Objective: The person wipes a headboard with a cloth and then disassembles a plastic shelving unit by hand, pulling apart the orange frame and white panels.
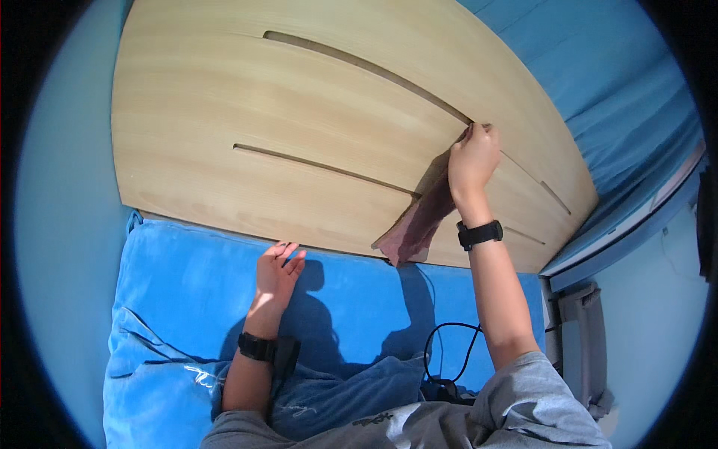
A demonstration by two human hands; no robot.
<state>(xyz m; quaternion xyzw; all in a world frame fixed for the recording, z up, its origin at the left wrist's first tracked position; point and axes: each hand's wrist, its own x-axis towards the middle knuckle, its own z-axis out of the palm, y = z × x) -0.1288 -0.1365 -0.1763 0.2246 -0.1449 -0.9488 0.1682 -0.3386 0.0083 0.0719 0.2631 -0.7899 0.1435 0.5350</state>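
My right hand (pixel 475 159) is closed on a dark pinkish-brown cloth (pixel 420 217), pressing one end of it at the end of a long slot in the pale wooden headboard (pixel 314 97). The rest of the cloth hangs down and to the left across the wood, its loose end reaching the headboard's lower edge. Over the blue bedding (pixel 187 277), my left hand (pixel 278 273) is held with its fingers apart and nothing in it. Its fingertips are near the bottom edge of the headboard. Each wrist wears a black band.
Blue curtains (pixel 636 82) hang at the upper right beside a window ledge. A black cable (pixel 428 348) loops over the bed in front of me. A grey padded object (pixel 583 344) stands right of the bed. The blue wall (pixel 63 224) borders the left side.
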